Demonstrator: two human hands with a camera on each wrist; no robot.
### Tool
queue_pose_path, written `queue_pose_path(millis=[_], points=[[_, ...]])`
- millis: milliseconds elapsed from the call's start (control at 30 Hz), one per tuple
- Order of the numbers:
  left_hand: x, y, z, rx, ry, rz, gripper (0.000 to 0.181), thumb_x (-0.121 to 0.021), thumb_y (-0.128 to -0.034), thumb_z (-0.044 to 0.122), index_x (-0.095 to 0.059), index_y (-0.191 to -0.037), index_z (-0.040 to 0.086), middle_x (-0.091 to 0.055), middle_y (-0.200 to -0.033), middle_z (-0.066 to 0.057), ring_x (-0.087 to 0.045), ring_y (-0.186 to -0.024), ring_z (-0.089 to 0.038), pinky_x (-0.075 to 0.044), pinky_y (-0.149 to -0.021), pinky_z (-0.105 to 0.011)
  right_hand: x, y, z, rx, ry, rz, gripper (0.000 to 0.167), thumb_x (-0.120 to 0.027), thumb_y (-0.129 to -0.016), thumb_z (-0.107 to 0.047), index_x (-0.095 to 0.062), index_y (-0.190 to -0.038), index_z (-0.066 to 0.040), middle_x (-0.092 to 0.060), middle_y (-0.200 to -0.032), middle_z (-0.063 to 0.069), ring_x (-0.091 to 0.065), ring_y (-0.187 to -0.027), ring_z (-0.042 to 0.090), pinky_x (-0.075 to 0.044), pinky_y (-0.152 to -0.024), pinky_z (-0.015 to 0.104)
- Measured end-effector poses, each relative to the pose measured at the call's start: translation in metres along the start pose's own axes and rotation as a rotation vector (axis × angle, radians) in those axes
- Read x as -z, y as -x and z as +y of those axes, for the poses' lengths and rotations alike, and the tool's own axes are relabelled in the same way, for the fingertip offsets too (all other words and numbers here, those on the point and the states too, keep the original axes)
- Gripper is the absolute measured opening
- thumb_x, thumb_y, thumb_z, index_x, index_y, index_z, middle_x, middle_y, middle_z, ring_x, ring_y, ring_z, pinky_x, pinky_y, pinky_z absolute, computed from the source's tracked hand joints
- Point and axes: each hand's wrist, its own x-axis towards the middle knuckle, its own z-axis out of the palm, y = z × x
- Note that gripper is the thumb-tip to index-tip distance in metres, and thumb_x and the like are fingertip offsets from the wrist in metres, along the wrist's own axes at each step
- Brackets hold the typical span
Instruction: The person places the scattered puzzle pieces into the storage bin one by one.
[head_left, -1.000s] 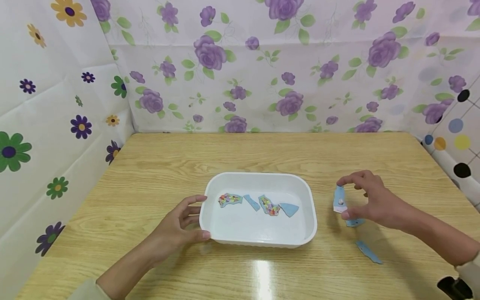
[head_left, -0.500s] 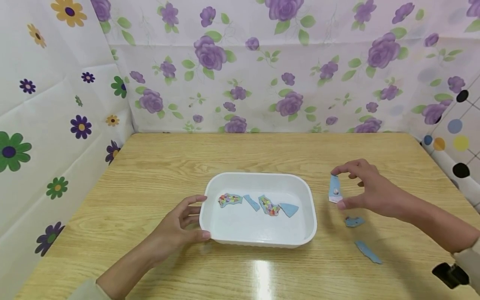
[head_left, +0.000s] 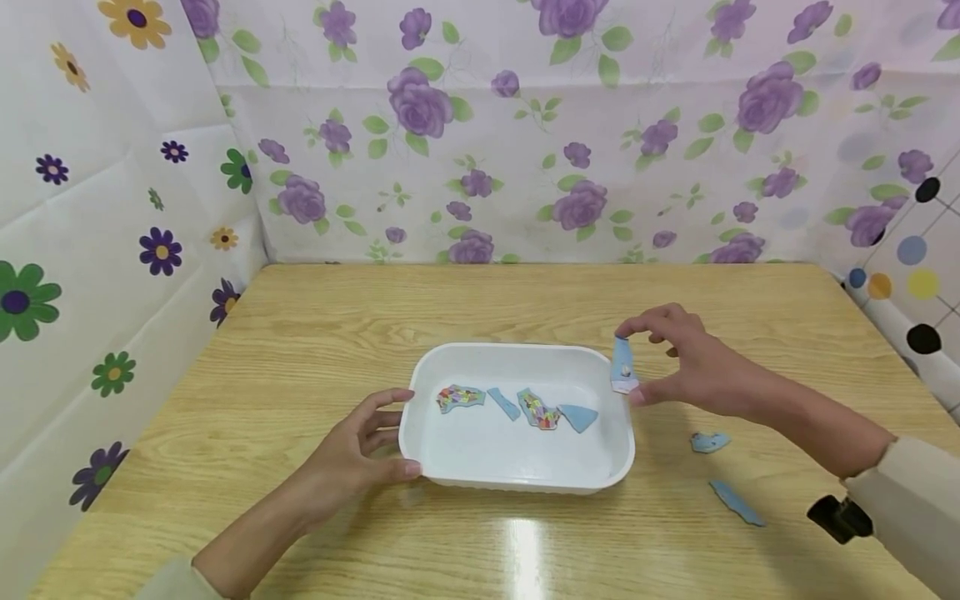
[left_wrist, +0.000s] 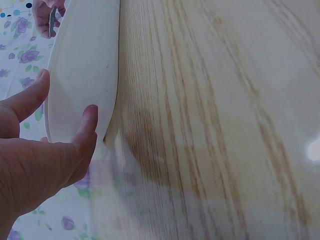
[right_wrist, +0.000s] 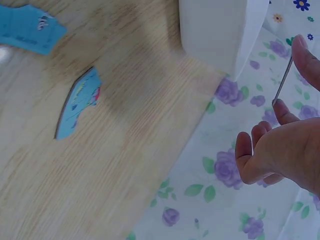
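Note:
A white plastic tray (head_left: 495, 458) sits mid-table, and my left hand (head_left: 347, 454) holds its left end, thumb at the near corner and fingers along the outer wall. My right hand (head_left: 693, 362) pinches a light blue puzzle piece (head_left: 622, 360) printed with a small sailboat, between thumb and index finger. That piece is raised upright at the tray's right rim; in the right wrist view it shows only as a thin edge. Inside the tray lie two multicoloured pieces (head_left: 461, 398), a narrow blue strip (head_left: 503, 403) and a blue wedge-shaped piece (head_left: 578, 417), all apart from my fingers.
Two more blue pieces lie on the wooden table (head_left: 337, 333) right of the tray: a small notched piece (head_left: 708, 442) and a longer strip (head_left: 737, 503) nearer me. A flowered cloth (head_left: 480, 150) hangs behind the table.
My right hand has carried the sailboat piece left and away from me, from above the small notched piece to the tray's right rim. My left hand and the tray stay put.

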Motion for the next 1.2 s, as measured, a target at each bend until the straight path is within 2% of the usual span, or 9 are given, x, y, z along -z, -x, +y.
queue_pose_path(millis=[467, 833, 1200], points=[[0.000, 0.000, 0.001, 0.002, -0.002, -0.004, 0.082, -0.082, -0.0765, 0.013, -0.035, -0.143, 0.023, -0.046, -0.139, -0.015, -0.049, -0.126, -0.028, -0.044, -0.101, -0.041, -0.014, -0.024, -0.030, 0.025, -0.011, -0.086, 0.067, -0.084, -0.075, -0.026, -0.051, -0.133, -0.016, -0.032, -0.138, 0.013, -0.030, -0.124, 0.036, -0.034, -0.097, 0.058], [-0.002, 0.000, -0.001, 0.004, -0.001, 0.007, 0.082, -0.083, -0.0756, 0.013, -0.036, -0.142, 0.023, -0.046, -0.139, -0.015, -0.049, -0.126, -0.029, -0.044, -0.102, -0.042, -0.026, -0.040, -0.038, 0.047, -0.063, -0.187, 0.066, -0.084, -0.075, -0.025, -0.052, -0.132, -0.017, -0.032, -0.136, 0.011, -0.027, -0.129, 0.037, -0.029, -0.104, 0.062], [0.000, -0.001, -0.001, -0.001, 0.002, 0.009, 0.083, -0.084, -0.0744, 0.014, -0.036, -0.142, 0.022, -0.046, -0.139, -0.015, -0.050, -0.126, -0.029, -0.044, -0.101, -0.042, -0.036, -0.055, -0.049, 0.078, -0.069, -0.264, 0.065, -0.082, -0.077, -0.023, -0.051, -0.133, -0.016, -0.034, -0.136, 0.012, -0.028, -0.129, 0.037, -0.032, -0.103, 0.060]])
